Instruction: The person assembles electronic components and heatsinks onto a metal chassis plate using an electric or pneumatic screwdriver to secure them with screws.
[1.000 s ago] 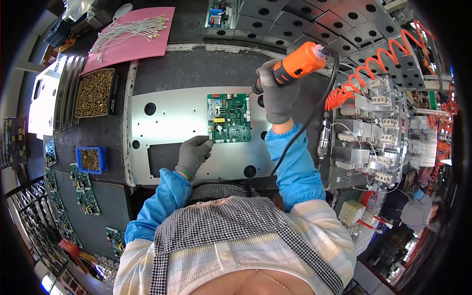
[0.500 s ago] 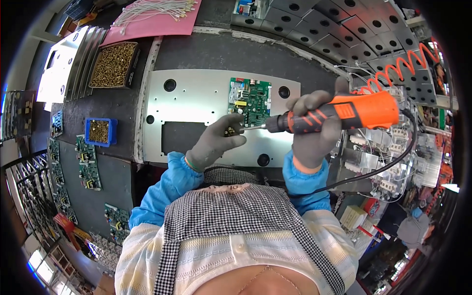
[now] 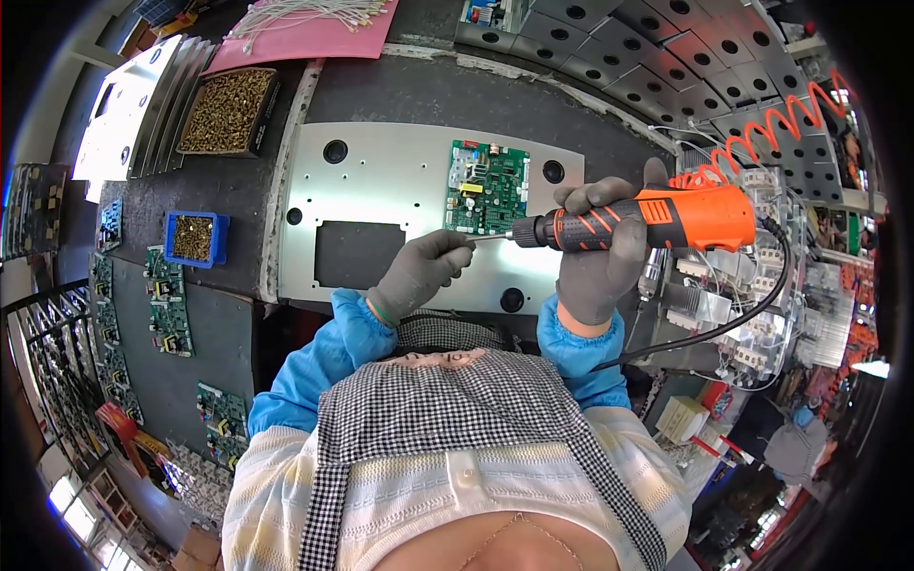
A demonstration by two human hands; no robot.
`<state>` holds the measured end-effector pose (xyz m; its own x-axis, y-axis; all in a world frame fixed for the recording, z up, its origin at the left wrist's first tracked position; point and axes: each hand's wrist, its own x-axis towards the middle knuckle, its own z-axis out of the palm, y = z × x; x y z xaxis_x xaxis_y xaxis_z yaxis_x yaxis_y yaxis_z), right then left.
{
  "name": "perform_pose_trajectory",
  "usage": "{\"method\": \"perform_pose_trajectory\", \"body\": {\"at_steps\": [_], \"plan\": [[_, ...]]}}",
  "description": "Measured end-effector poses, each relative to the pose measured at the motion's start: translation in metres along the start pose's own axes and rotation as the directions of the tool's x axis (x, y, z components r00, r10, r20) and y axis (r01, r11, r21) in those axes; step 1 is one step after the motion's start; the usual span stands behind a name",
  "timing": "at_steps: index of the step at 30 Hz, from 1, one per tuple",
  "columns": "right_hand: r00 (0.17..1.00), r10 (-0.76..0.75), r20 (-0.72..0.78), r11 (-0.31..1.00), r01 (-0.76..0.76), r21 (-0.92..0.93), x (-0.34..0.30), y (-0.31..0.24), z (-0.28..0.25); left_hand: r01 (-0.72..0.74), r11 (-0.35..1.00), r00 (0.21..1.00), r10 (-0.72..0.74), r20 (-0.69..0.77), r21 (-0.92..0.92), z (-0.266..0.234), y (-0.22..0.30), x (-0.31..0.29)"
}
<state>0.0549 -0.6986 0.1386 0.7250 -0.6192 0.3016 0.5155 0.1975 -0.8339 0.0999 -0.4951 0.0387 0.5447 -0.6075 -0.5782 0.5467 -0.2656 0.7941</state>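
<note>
My right hand (image 3: 595, 276) grips an orange and black electric screwdriver (image 3: 700, 217), held level with its bit pointing left. Gloved in grey, my left hand (image 3: 409, 278) is closed, its thumb and fingertips at the tip of the bit (image 3: 490, 237). The brass screws in its palm are now hidden by the curled fingers. Beneath both hands lies a silver metal panel (image 3: 367, 195) with round holes and a rectangular cutout. A green circuit board (image 3: 490, 181) rests on its upper right part, just beyond the bit.
Brass screws fill a blue tray (image 3: 193, 238) and a larger dark box (image 3: 227, 112) on the left. More circuit boards (image 3: 169, 300) lie on the grey surface there. White cables (image 3: 305, 17) sit on a pink sheet at the back. A black cord (image 3: 733, 333) trails from the screwdriver.
My left fingers have closed over the screws that showed in the palm, and its fingertips have met the bit. The screwdriver has shifted slightly left.
</note>
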Motion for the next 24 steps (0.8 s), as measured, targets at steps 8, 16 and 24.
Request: {"method": "perform_pose_trajectory", "body": {"at_steps": [8, 16, 24], "plan": [[0.995, 0.073, -0.073, 0.996, -0.077, -0.049, -0.008, 0.001, -0.004, -0.269, 0.921, 0.955, 0.293, -0.048, 0.281, -0.005, -0.02, 0.007], [0.996, 0.088, -0.015, 0.996, -0.087, 0.017, -0.012, 0.007, -0.003, -0.139, 0.87, 0.974, 0.207, -0.094, 0.473, -0.001, -0.003, 0.003], [0.998, 0.06, -0.01, 0.997, -0.06, -0.051, -0.017, 0.01, 0.004, -0.113, 0.837, 0.95, 0.25, -0.189, 0.535, 0.001, -0.011, 0.003]]}}
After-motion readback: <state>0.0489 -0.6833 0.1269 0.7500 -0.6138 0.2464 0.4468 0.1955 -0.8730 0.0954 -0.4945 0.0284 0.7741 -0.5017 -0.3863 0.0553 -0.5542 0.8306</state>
